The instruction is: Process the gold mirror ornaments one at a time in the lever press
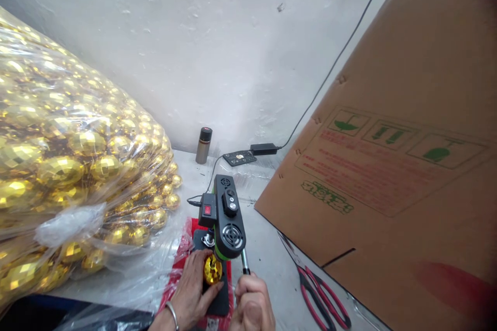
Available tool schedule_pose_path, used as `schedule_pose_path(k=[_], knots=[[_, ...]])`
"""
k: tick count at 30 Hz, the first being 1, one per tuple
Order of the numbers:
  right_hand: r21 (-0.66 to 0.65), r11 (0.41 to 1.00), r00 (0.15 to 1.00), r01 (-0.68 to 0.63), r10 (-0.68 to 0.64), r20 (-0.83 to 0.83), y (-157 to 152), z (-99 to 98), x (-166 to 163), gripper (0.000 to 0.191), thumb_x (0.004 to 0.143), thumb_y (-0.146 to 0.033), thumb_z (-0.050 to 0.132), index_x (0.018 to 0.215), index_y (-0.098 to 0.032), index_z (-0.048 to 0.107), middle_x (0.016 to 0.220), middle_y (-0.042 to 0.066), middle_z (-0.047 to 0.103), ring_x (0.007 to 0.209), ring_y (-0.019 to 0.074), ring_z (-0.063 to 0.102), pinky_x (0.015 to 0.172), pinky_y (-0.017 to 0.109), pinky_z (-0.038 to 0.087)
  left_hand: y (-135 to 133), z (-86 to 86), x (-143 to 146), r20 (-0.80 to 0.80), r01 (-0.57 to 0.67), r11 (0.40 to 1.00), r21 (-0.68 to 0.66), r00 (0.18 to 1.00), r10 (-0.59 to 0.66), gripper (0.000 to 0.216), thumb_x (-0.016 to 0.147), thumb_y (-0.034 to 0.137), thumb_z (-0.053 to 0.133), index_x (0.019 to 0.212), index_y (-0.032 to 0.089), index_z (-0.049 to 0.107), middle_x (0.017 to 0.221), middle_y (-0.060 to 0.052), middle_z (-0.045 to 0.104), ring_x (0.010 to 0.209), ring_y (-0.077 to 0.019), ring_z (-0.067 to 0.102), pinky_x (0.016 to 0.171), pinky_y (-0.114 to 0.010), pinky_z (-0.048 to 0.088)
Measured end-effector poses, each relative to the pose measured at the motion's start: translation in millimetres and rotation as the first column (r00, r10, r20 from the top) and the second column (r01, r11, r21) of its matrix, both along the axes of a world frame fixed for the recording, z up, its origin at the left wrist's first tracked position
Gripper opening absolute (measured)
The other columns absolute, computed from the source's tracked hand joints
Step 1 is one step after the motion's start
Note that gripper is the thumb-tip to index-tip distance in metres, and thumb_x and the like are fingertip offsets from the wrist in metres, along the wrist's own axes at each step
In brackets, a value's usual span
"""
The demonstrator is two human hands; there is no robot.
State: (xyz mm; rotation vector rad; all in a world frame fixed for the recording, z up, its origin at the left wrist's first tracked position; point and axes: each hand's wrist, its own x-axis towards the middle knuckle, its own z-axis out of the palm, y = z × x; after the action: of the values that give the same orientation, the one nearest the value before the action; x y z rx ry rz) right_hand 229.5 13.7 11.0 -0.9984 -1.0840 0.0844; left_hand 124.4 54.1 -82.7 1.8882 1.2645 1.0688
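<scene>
A small black bench drill press (230, 217) with a red power switch stands in front of me. My left hand (191, 282), with a bangle at its wrist, is closed around a shiny gold faceted ball (213, 270). That ball rests at the black base of the press, just below its head. My right hand (252, 302) is a fist around the lever (245, 264) on the press's right side. The ball's contact with the tool tip is hidden by the head. Under the base lies a red sheet (189, 227) with clear plastic.
On the left bulges a clear plastic bag (73, 222) full of gold balls. A large cardboard box (388, 176) leans in from the right, with red-handled scissors (322, 295) beside it. Behind stand a bottle (203, 146), a patterned black pad (239, 158) and a power adapter (264, 149).
</scene>
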Motion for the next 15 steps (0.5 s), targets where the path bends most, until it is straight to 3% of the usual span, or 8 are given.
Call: schedule_pose_path(k=[5,8,13,15], knots=[[0.104,0.994,0.997,0.031,-0.039,0.073,7,-4.6,3,0.043,0.106,-0.022,0.036,0.064,-0.021,0.045,0.066,-0.006,0.052,0.055,0.0094,0.046,0.076,0.029,0.046,1,-3.4,1,0.018,-0.011,1.0,0.023,1.0,0.011,0.05,0.089,0.043,0.07,0.132,0.019,0.059,0.123,-0.018,0.07,0.112,-0.0367,0.068,0.098,-0.058,0.058],[0.096,0.994,0.996,0.056,-0.062,0.059,8,-10.3,0,0.042,0.106,-0.022,0.037,0.065,-0.021,0.044,0.066,-0.006,0.052,0.055,0.0095,0.045,0.078,0.029,0.047,1,-3.0,1,0.027,-0.004,1.0,0.013,1.0,0.004,0.049,0.09,0.044,0.069,0.131,0.018,0.06,0.122,-0.019,0.07,0.111,-0.0363,0.068,0.097,-0.058,0.059],[0.126,0.989,0.993,0.083,-0.093,0.076,11,-28.2,-3,0.042,0.106,-0.025,0.036,0.065,-0.022,0.041,0.066,-0.004,0.049,0.057,0.0113,0.046,0.067,0.028,0.044,1,-3.2,2,0.033,0.0,1.0,0.002,0.999,0.0,0.048,0.09,0.045,0.069,0.13,0.02,0.061,0.121,-0.018,0.07,0.111,-0.0361,0.068,0.096,-0.058,0.059],[0.129,0.988,0.992,0.087,-0.098,0.079,11,-35.8,-5,0.043,0.107,-0.026,0.036,0.064,-0.022,0.043,0.065,-0.005,0.051,0.056,0.0114,0.046,0.074,0.031,0.048,1,-4.6,2,0.038,-0.004,1.0,0.0,0.999,0.004,0.048,0.09,0.046,0.068,0.13,0.02,0.061,0.121,-0.018,0.07,0.111,-0.0362,0.068,0.097,-0.058,0.059]])
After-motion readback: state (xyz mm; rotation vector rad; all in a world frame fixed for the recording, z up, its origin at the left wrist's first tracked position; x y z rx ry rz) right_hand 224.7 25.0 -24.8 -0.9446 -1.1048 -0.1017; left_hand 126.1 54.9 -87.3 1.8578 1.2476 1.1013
